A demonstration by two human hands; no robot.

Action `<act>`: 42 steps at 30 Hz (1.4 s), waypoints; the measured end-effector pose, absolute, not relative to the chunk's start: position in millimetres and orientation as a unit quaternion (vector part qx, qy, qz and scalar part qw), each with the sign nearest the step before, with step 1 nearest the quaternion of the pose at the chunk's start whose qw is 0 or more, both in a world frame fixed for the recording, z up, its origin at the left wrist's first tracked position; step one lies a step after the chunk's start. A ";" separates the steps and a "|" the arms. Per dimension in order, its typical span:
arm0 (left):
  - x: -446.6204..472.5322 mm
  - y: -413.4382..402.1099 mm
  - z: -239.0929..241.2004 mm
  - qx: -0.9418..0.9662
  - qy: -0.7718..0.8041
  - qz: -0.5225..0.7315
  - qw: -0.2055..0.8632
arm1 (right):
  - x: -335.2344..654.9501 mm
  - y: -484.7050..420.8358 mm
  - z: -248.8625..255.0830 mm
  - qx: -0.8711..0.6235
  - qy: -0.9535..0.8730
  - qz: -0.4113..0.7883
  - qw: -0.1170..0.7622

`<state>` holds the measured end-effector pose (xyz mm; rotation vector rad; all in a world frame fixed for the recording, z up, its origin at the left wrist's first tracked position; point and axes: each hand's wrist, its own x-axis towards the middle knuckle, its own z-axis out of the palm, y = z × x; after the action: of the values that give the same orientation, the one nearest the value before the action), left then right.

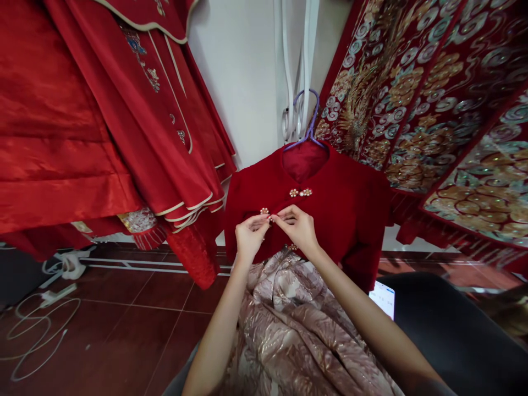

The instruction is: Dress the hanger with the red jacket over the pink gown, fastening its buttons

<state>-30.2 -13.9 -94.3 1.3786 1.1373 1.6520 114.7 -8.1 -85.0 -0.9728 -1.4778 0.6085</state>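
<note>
A dark red velvet jacket (pixel 342 203) hangs on a purple hanger (pixel 310 118) in front of me. A pearl clasp (pixel 301 192) below its collar is fastened. My left hand (pixel 248 236) and my right hand (pixel 297 226) meet at a second pearl clasp (pixel 264 211) lower on the front. Both hands pinch with their fingertips at that clasp. A pale pink and gold brocade skirt (pixel 297 324) lies under my forearms, below the jacket.
Red satin robes (pixel 103 121) with cream trim hang at the left. Embroidered red and gold garments (pixel 433 99) hang at the right. White cables (pixel 37 324) lie on the dark red tiled floor. A dark chair or bag (pixel 454 330) with a lit screen (pixel 383 297) is at the lower right.
</note>
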 end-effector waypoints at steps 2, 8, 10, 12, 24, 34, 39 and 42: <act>-34.2 -11.9 -92.2 0.555 0.445 0.620 0.330 | 114.4 -7.6 -84.8 -0.420 -0.637 0.258 0.593; -40.5 -17.1 -97.3 0.577 0.422 0.609 0.344 | 120.6 -14.4 -87.1 -0.421 -0.643 0.274 0.579; -40.2 -24.8 -108.6 0.543 0.428 0.620 0.371 | 127.2 -21.7 -91.6 -0.421 -0.649 0.294 0.561; -38.4 -34.8 -123.6 0.518 0.442 0.621 0.387 | 135.4 -31.6 -99.1 -0.436 -0.658 0.301 0.535; -35.8 -52.3 -165.4 0.530 0.501 0.576 0.370 | 156.7 -64.3 -156.3 -0.507 -0.661 0.276 0.479; -31.1 -36.7 -158.4 0.505 0.512 0.616 0.320 | 146.8 -64.4 -163.3 -0.488 -0.625 0.331 0.512; -20.8 -25.8 -157.4 0.466 0.576 0.632 0.230 | 146.2 -67.2 -160.7 -0.503 -0.641 0.316 0.486; -20.7 -25.0 -158.3 0.458 0.573 0.643 0.218 | 143.8 -67.0 -161.3 -0.522 -0.652 0.264 0.481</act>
<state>-20.7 -25.0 -158.3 1.2680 1.5874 1.7810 143.8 -67.0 -161.3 -1.2738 -1.5906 0.6445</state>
